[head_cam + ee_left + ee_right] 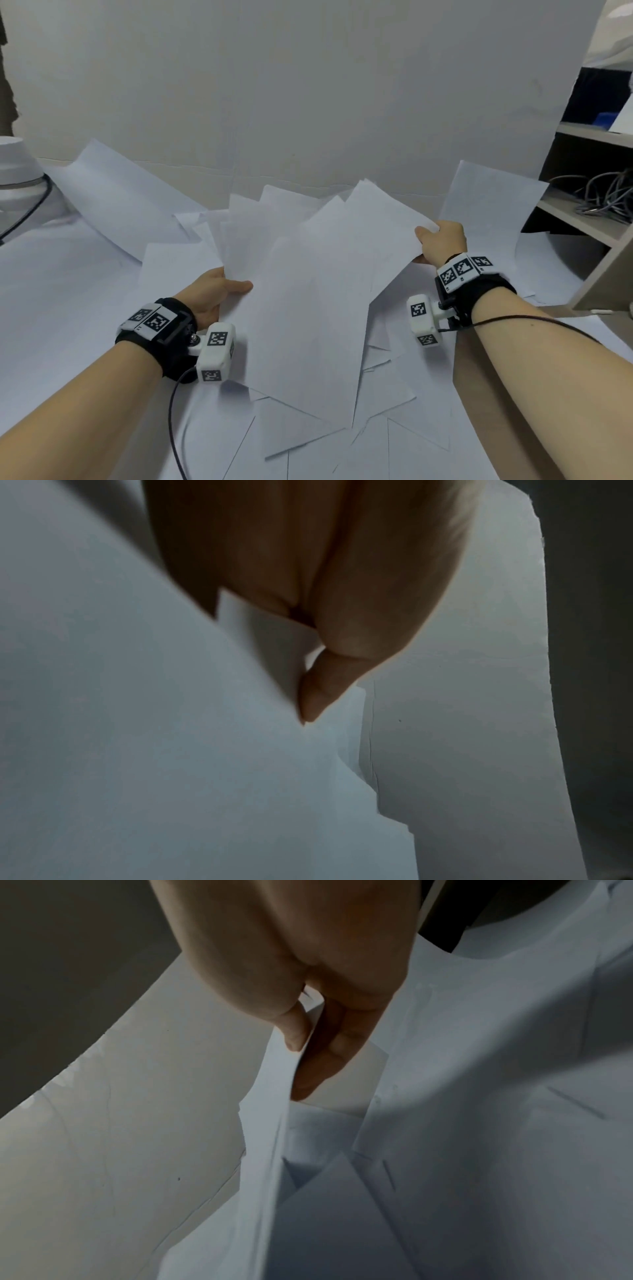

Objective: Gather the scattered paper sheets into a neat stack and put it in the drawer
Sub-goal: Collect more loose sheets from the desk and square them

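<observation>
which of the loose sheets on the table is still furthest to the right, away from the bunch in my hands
The single sheet by the shelf unit: it lies beyond your right hand, its far edge curling up the backdrop, apart from the held bunch.

Pale counter [51, 291] against a white backboard, loose paper sheets [394, 428] overlapping at all angles across it, a white round-based object [15, 164] far left

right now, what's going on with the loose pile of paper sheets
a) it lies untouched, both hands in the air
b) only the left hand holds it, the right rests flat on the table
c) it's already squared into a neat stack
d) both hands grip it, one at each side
d: the left hand grips the left edge of the paper sheets and the right hand pinches a far right corner; the sheets are fanned out unevenly.
</observation>
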The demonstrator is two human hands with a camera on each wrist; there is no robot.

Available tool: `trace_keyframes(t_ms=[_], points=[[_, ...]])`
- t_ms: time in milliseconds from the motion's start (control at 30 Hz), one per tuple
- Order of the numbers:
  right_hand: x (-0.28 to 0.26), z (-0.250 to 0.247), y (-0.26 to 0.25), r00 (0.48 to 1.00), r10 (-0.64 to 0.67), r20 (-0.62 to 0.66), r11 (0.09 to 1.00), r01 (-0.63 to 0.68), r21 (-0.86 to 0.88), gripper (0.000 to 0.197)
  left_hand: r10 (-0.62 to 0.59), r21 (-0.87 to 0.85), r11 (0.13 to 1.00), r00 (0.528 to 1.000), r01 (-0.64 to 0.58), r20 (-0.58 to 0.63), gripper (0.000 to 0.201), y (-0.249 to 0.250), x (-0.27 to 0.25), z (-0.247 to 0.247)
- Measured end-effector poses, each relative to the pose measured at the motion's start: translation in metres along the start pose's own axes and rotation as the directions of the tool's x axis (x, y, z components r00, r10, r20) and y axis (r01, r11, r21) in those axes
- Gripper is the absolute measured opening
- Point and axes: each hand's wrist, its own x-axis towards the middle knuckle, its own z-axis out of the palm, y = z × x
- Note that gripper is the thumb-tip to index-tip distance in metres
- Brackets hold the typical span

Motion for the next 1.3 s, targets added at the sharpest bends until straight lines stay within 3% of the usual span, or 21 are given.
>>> trace_keyframes(t_ms=[200, 333, 500, 700, 767, 867, 900, 933, 1000, 1033, 1300], points=[[0.001, -0.021, 0.003, 0.964, 0.013, 0.267, 1.0, -0.008, -0.019, 0.009, 0.012, -0.01, 1.0, 1.0, -0.012, 0.012, 0.024, 0.012, -0.011, -0.013], [-0.003, -0.011, 0.007, 0.901, 0.048, 0.431, 0.999, -0.046, -0.016, 0.009, -0.004, -0.009, 1.0, 1.0, 0.004, 0.022, 0.024, 0.012, -0.014, -0.015], [-0.011, 0.033, 0.009, 0.879, 0.049, 0.475, 0.992, 0.011, -0.123, 0.018, -0.036, 0.03, 0.999, 0.999, 0.035, 0.035, 0.025, 0.005, -0.017, -0.002], [-0.014, 0.071, 0.001, 0.895, 0.094, 0.437, 0.996, -0.082, -0.046, 0.022, -0.039, -0.016, 0.999, 0.998, 0.04, 0.053, 0.023, 0.004, -0.018, 0.002], [-0.01, 0.078, 0.003, 0.906, 0.105, 0.41, 0.994, -0.104, -0.025, 0.039, -0.054, -0.027, 0.998, 0.994, 0.057, 0.095, 0.027, 0.001, -0.018, 0.004], [0.029, 0.094, 0.035, 0.917, 0.144, 0.372, 0.981, -0.181, 0.068, 0.101, -0.074, 0.07, 0.995, 0.99, 0.066, 0.123, 0.029, -0.004, -0.017, 0.014], [0.029, 0.094, 0.036, 0.905, 0.158, 0.395, 0.974, -0.21, 0.091, 0.112, -0.074, 0.118, 0.991, 0.992, 0.061, 0.106, 0.027, -0.004, -0.016, 0.016], [0.024, 0.091, 0.031, 0.896, 0.168, 0.411, 0.97, -0.225, 0.096, 0.106, -0.072, 0.155, 0.986, 0.994, 0.058, 0.085, 0.024, -0.005, -0.014, 0.018], [-0.004, 0.077, 0.003, 0.888, 0.181, 0.423, 0.975, -0.218, 0.042, 0.061, -0.072, 0.183, 0.981, 0.995, 0.057, 0.076, 0.024, -0.005, -0.012, 0.018], [-0.016, 0.073, -0.008, 0.886, 0.202, 0.418, 0.974, -0.228, 0.013, 0.049, -0.076, 0.17, 0.984, 0.993, 0.06, 0.089, 0.024, -0.006, -0.012, 0.017], [-0.025, 0.067, -0.029, 0.866, 0.205, 0.456, 0.975, -0.221, -0.019, 0.049, -0.042, 0.108, 0.994, 0.992, 0.03, 0.118, 0.026, -0.01, -0.011, 0.004]])
